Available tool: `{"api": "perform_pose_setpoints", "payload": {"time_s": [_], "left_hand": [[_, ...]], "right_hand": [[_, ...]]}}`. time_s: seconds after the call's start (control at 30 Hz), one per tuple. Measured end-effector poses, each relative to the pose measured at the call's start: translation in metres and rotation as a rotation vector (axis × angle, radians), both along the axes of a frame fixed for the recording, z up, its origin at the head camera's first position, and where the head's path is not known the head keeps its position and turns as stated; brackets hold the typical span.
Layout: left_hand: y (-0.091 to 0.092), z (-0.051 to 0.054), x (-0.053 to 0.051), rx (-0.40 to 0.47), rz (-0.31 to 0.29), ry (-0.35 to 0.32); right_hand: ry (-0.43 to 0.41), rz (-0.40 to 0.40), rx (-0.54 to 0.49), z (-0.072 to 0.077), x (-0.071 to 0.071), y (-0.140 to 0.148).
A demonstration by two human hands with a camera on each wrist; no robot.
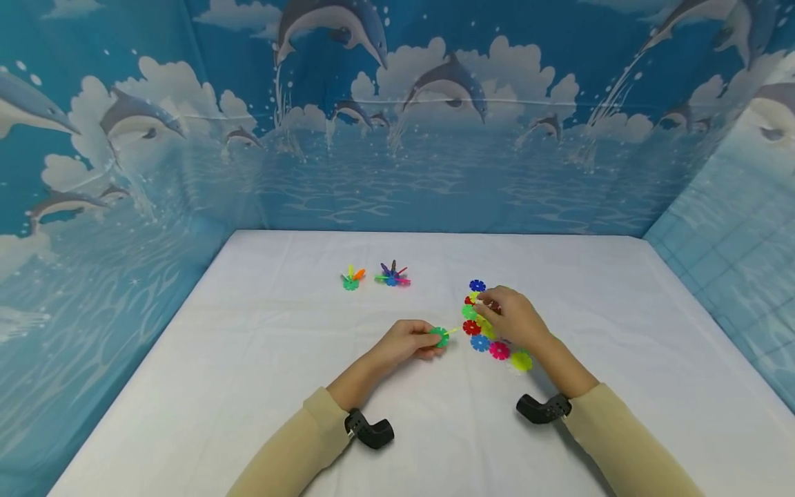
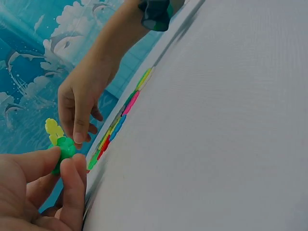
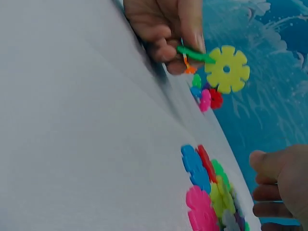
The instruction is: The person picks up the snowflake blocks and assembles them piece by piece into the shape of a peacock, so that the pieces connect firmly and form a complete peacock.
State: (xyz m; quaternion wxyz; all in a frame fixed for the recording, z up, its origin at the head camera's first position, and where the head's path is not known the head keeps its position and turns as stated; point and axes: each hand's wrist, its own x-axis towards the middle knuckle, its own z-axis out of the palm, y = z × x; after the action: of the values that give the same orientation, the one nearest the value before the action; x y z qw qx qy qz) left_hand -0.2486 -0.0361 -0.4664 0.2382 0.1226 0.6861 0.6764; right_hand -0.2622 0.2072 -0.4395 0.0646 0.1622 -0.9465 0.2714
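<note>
My left hand (image 1: 406, 342) pinches a green notched plastic disc (image 1: 440, 337) between thumb and fingers. A yellow notched disc (image 3: 227, 69) is slotted into its edge, standing across it. To the right lies a group of loose notched discs, among them a red disc (image 1: 472, 327), a blue disc (image 1: 480, 343) and a pink disc (image 1: 499, 351). Over the far side of this group hovers my right hand (image 1: 514, 319), fingers loosely bent downward. Nothing shows between its thumb and fingers in the right wrist view, and it covers part of the group.
Farther back on the white tabletop (image 1: 279, 310) stand two joined clusters of discs, a green and orange cluster (image 1: 351, 279) and a purple, blue and pink cluster (image 1: 393, 276). A dolphin-print curtain (image 1: 435, 179) borders the table. Each wrist carries a black camera (image 1: 371, 429).
</note>
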Motion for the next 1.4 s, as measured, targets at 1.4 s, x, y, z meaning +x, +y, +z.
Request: {"api": "perform_pose_setpoints", "payload": {"time_s": [1.4], "left_hand": [[0.000, -0.002, 0.000, 0.088, 0.026, -0.037]], "right_hand": [[0.318, 0.279, -0.186, -0.011, 0.026, -0.029]]}}
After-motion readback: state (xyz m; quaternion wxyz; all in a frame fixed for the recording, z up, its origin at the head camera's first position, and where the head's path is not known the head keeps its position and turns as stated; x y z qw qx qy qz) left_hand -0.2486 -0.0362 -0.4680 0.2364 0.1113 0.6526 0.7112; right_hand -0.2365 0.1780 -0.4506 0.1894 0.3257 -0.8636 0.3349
